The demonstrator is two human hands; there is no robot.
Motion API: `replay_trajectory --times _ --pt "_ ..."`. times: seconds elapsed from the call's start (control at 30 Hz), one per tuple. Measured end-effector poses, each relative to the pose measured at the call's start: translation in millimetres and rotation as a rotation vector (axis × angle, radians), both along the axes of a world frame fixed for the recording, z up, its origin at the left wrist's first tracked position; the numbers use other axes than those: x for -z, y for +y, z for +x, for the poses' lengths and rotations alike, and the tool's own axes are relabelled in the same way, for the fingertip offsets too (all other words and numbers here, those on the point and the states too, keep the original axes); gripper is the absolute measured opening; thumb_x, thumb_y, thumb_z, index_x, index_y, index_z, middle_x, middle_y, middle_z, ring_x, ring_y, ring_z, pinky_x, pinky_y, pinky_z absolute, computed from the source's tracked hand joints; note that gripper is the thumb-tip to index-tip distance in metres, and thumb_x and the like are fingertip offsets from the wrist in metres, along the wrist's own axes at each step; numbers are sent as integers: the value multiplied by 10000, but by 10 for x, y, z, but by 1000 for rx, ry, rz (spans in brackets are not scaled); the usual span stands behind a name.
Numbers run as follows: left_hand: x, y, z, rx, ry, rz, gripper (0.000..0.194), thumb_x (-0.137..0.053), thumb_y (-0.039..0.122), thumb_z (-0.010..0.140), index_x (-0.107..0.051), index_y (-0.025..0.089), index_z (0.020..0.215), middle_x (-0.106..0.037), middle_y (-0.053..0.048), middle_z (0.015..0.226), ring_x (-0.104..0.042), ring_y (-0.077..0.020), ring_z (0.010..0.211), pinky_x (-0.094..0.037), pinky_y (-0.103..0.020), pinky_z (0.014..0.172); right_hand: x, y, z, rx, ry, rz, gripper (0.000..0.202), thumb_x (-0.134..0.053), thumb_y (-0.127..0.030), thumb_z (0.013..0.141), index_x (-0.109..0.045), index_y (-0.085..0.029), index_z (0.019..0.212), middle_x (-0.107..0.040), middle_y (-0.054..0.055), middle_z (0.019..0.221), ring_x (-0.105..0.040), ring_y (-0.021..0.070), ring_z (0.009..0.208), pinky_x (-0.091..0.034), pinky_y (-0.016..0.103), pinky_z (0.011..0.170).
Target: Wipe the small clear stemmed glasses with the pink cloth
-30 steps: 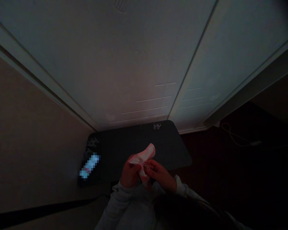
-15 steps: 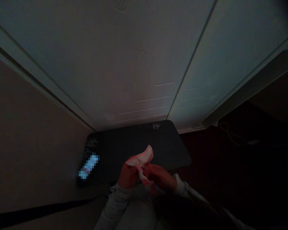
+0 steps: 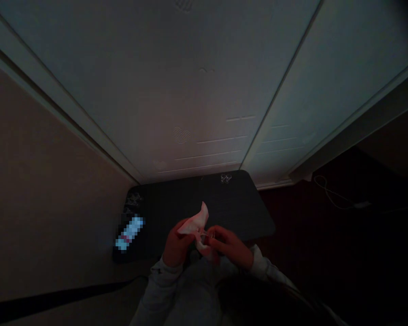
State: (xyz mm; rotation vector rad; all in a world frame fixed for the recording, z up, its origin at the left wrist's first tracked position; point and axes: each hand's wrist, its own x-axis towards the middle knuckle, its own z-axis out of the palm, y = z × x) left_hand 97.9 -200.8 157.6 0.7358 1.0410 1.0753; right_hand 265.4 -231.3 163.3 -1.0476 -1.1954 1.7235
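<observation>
A pale pink-and-white cloth (image 3: 196, 221), thin and crumpled, is held in front of my body above the dark table. My left hand (image 3: 177, 244) is closed on its left side, and one pointed corner stands up. My right hand (image 3: 233, 246) pinches a small clear, shiny piece (image 3: 209, 235) against the cloth's right side. What kind of piece it is cannot be made out in this dim light. Part of the cloth hangs down between the hands.
The dark table (image 3: 177, 194) stands against a pale panelled door (image 3: 149, 104). Small clear pieces (image 3: 226, 178) lie at its back edge. A lit, blurred-out screen (image 3: 129, 233) and a glinting clear bundle (image 3: 134, 199) are at its left end. A white cable (image 3: 336, 194) lies on the right.
My right hand has shifted a little to the right, away from my left, so the clear piece shows more between them. The cloth's raised corner has tipped left. The view has shifted slightly.
</observation>
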Motion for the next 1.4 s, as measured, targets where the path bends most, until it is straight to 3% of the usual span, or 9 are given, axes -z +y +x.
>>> replay_trajectory --times 0.17,0.33,0.6,0.9,1.13,1.4 --pt "-21 21 -101 53 69 35 435 -745 205 495 -635 141 911 -687 -42 803 -603 -190 721 -454 -270 650 -86 56 58 1 -251 195 201 -544 -369 786 -550 -178 847 -552 2 742 -501 138 709 -391 273 671" --pt "-94 39 -162 150 210 15 436 -744 198 513 -633 140 931 -684 -54 827 -609 -206 756 -460 -280 672 -61 81 99 -9 -357 243 188 -592 -328 752 -557 -175 856 -564 7 758 -514 151 727 -394 288 689" --pt "-166 18 -82 250 327 60 377 -726 176 516 -609 155 873 -650 -18 785 -586 -185 731 -454 -267 651 22 49 151 93 -219 213 310 -621 -315 740 -545 -204 1019 -551 6 813 -504 150 768 -397 302 727" --pt "-172 -24 56 318 456 196 266 -670 136 559 -626 179 817 -638 2 737 -565 -171 692 -415 -241 632 -80 21 246 40 -249 208 186 -618 -313 735 -534 -193 848 -493 -27 702 -470 127 681 -375 264 653" --pt "-222 -39 150 272 533 213 210 -649 114 544 -641 185 742 -632 22 658 -548 -162 638 -396 -228 593 -18 15 289 14 -208 150 215 -558 -369 770 -478 -177 719 -452 -33 662 -418 105 621 -347 244 596" --pt "-123 -25 127 164 357 134 207 -682 140 558 -657 162 762 -669 -19 722 -588 -180 684 -440 -258 638 41 16 292 38 96 -5 295 -527 -473 773 -485 -180 776 -476 -22 672 -421 102 594 -329 233 539"
